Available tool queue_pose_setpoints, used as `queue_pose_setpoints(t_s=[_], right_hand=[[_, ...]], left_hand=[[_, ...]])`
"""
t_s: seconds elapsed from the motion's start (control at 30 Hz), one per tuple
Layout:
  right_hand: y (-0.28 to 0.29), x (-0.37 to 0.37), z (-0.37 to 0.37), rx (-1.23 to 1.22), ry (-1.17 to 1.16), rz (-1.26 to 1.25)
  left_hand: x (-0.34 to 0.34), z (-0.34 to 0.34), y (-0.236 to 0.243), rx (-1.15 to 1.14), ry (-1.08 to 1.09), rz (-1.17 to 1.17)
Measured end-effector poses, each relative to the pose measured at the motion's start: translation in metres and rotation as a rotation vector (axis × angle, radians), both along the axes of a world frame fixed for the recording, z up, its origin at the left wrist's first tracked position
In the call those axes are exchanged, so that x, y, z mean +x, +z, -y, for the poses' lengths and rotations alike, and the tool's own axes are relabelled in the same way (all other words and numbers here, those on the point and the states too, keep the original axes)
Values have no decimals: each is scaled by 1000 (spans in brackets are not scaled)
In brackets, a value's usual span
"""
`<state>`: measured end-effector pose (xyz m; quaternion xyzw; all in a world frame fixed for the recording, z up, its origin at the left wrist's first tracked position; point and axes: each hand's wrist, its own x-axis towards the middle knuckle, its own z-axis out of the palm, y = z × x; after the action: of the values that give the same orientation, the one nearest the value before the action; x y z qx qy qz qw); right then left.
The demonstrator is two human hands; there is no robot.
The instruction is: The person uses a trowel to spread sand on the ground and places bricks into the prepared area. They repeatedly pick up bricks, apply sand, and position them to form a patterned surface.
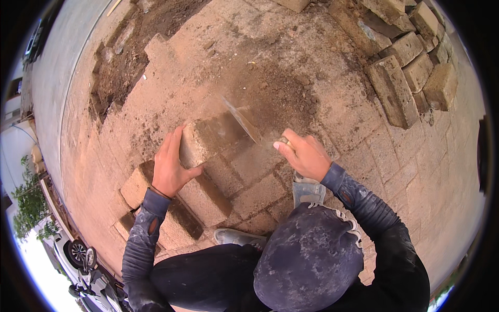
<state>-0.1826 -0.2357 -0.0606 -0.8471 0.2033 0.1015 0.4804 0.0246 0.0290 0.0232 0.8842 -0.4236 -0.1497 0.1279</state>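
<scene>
My left hand (171,164) grips the left end of a dirt-caked paving block (208,138), thumb on the near side and fingers along the end. The block is raised off the paving on its left, tilted. My right hand (306,156) is closed round the short handle of a trowel (244,122). Its thin metal blade is smeared by motion and lies across the block's right end; whether it touches cannot be made out. Dust hangs about the blade. Below my left hand lie more loose blocks (205,200), partly hidden by my forearm.
A dug-out strip of bare soil (138,54) runs at the far left. Loose dirt (291,99) covers the paving ahead. At the far right stands a heap of paving blocks (408,65). My shoe (239,236) and dusty knee (309,257) are close by. A motorcycle (96,281) stands at lower left.
</scene>
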Motion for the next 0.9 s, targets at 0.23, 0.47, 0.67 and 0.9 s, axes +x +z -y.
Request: queue_pose_setpoints(t_s=[0.23, 0.47, 0.67, 0.9], right_hand=[[-12, 9, 26, -116, -85, -75], [3, -51, 51, 20, -117, -41], [20, -47, 17, -26, 89, -105], [5, -46, 34, -61, -31, -113]], left_hand=[[-24, 9, 12, 47, -332, -16], [-89, 21, 14, 128, -715, 151], [-101, 18, 7, 113, -745, 150], [-94, 27, 12, 58, -700, 158]])
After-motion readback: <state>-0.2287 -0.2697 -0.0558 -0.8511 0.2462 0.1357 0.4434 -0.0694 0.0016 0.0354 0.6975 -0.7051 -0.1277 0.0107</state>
